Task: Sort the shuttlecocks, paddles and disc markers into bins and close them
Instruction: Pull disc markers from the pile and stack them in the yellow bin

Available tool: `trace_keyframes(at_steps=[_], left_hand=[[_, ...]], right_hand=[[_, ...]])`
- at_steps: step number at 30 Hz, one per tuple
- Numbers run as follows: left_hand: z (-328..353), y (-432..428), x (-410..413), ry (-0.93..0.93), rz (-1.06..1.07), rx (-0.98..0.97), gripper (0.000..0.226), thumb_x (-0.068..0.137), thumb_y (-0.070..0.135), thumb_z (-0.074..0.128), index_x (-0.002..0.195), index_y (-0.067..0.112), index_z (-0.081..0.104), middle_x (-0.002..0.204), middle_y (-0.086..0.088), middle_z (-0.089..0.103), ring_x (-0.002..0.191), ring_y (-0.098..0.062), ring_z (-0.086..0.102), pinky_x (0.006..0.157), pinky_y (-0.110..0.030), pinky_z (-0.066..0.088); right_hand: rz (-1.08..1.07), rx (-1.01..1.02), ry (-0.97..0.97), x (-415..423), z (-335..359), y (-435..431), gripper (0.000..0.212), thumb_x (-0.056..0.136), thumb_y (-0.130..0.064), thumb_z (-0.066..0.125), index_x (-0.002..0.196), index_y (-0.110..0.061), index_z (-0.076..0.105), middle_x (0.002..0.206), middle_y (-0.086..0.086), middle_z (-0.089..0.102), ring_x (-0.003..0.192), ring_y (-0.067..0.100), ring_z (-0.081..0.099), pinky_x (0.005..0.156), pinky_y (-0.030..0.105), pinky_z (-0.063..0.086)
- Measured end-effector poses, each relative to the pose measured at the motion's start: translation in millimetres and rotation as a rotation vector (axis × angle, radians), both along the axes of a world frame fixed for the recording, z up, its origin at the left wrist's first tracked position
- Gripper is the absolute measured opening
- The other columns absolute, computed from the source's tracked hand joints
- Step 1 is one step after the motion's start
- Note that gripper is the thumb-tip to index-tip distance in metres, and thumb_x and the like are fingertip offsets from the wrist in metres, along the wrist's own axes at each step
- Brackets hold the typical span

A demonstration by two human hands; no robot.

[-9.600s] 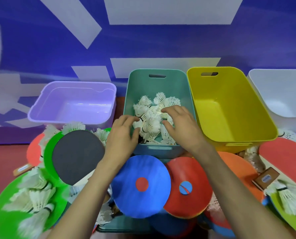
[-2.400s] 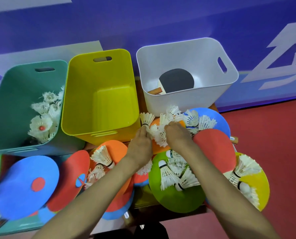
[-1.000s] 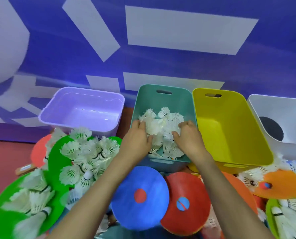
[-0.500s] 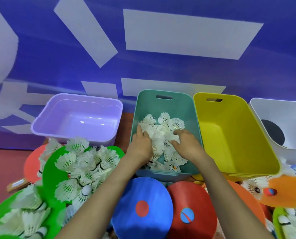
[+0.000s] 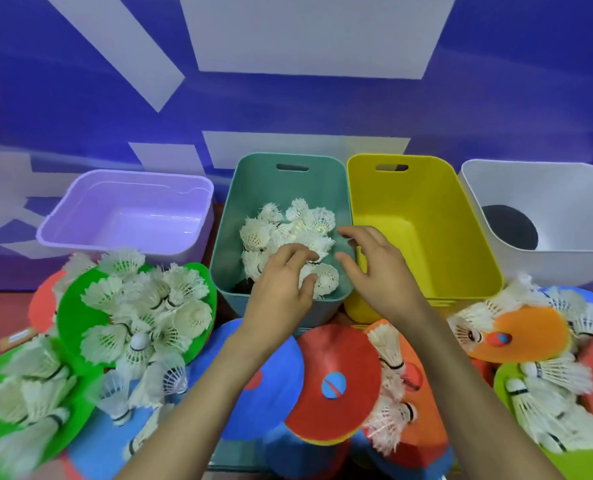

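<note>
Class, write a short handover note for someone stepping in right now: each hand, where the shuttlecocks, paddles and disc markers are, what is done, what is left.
Left hand: in the teal bin, fingers curled among the shuttlecocks there; grip unclear.
Right hand: open, empty, over the edge where the teal bin meets the yellow bin.
Done: a pile of shuttlecocks in the teal bin; one dark paddle in the white bin.
Left: many loose shuttlecocks on the green disc marker and at far right; disc markers unsorted; yellow bin and purple bin show nothing inside; no bin closed.
</note>
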State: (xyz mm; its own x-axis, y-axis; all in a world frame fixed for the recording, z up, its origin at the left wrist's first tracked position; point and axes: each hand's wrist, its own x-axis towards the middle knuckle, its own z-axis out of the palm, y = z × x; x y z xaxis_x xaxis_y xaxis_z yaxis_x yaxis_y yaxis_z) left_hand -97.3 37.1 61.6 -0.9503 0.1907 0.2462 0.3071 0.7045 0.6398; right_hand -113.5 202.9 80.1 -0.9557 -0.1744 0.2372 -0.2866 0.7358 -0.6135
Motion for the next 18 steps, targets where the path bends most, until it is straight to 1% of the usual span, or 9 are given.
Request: trace_keyframes(at_steps=[2,4,6,10,11,13,15,17,18], left_hand=[[0.0,19.8,16.1,0.013,-0.043,0.034,0.024,0.084,0.015,0.056,0.106,0.014,0.063,0.113,0.000,0.056,0.104,-0.015,0.053,0.088,-0.024,0.042],[-1.1,38.4,29.8,0.021,-0.065,0.048,0.022,0.082,0.016,0.055,0.102,0.013,0.065,0.109,-0.002,0.058,0.102,-0.012,0.052,0.089,-0.018,0.037],[-1.5,55.1,41.9,0.004,-0.078,0.076,0.021,0.081,0.016,0.055,0.100,0.012,0.065,0.105,-0.003,0.059,0.097,-0.010,0.051,0.086,-0.016,0.037],[-9.3,82.3,62.0,-0.045,-0.069,0.109,0.020,0.084,0.025,0.053,0.099,0.016,0.064,0.102,0.004,0.059,0.084,-0.010,0.056,0.076,-0.027,0.046],[-13.3,87.8,67.0,-0.074,-0.066,0.098,0.020,0.085,0.027,0.053,0.099,0.018,0.064,0.102,0.005,0.059,0.083,-0.009,0.056,0.075,-0.028,0.047],[-25.6,95.9,77.3,-0.139,-0.059,0.047,0.019,0.087,0.028,0.053,0.101,0.021,0.064,0.103,0.006,0.058,0.090,-0.010,0.057,0.076,-0.028,0.046],[-39.0,98.6,89.8,-0.202,-0.027,-0.005,0.017,0.088,0.027,0.055,0.102,0.022,0.063,0.104,0.004,0.058,0.094,-0.014,0.057,0.077,-0.029,0.046],[-51.1,96.8,101.0,-0.268,0.029,-0.052,0.020,0.085,0.029,0.056,0.103,0.022,0.063,0.106,0.002,0.059,0.097,-0.019,0.059,0.078,-0.033,0.048],[-56.2,95.0,106.0,-0.306,0.053,-0.073,0.024,0.084,0.032,0.057,0.104,0.022,0.064,0.108,0.001,0.060,0.098,-0.020,0.059,0.079,-0.034,0.049]], right_hand=[[0.024,-0.026,0.055,14.6,1.5,22.9,0.034,0.092,-0.020,0.056,0.125,-0.014,0.054,0.118,0.002,0.056,0.105,0.011,0.053,0.088,0.020,0.038],[0.032,-0.059,0.094,29.9,1.0,46.0,0.033,0.090,-0.020,0.055,0.123,-0.014,0.056,0.113,0.002,0.058,0.100,0.006,0.052,0.085,0.017,0.039],[0.023,-0.086,0.110,44.4,-0.9,66.9,0.032,0.090,-0.020,0.053,0.121,-0.014,0.057,0.112,0.001,0.059,0.099,0.004,0.052,0.085,0.020,0.042],[0.005,-0.134,0.128,68.1,-7.9,103.4,0.030,0.092,-0.018,0.053,0.121,-0.014,0.057,0.111,0.000,0.058,0.099,0.007,0.056,0.084,0.023,0.046],[0.001,-0.142,0.127,73.6,-11.2,111.2,0.029,0.092,-0.018,0.054,0.120,-0.013,0.057,0.110,0.000,0.059,0.098,0.008,0.056,0.084,0.023,0.046],[0.000,-0.123,0.096,83.0,-21.0,122.3,0.029,0.091,-0.019,0.054,0.119,-0.012,0.058,0.109,0.001,0.059,0.097,0.007,0.056,0.082,0.020,0.045],[-0.002,-0.080,0.012,90.1,-34.4,125.1,0.028,0.092,-0.019,0.056,0.119,-0.013,0.058,0.108,0.001,0.059,0.097,0.008,0.055,0.080,0.023,0.045],[-0.003,-0.015,-0.097,92.9,-47.9,119.8,0.027,0.091,-0.020,0.057,0.117,-0.013,0.058,0.105,0.004,0.060,0.096,0.017,0.059,0.078,0.033,0.048],[-0.002,0.031,-0.163,93.6,-54.0,114.3,0.027,0.092,-0.022,0.057,0.117,-0.013,0.058,0.103,0.005,0.061,0.095,0.022,0.060,0.076,0.035,0.048]])
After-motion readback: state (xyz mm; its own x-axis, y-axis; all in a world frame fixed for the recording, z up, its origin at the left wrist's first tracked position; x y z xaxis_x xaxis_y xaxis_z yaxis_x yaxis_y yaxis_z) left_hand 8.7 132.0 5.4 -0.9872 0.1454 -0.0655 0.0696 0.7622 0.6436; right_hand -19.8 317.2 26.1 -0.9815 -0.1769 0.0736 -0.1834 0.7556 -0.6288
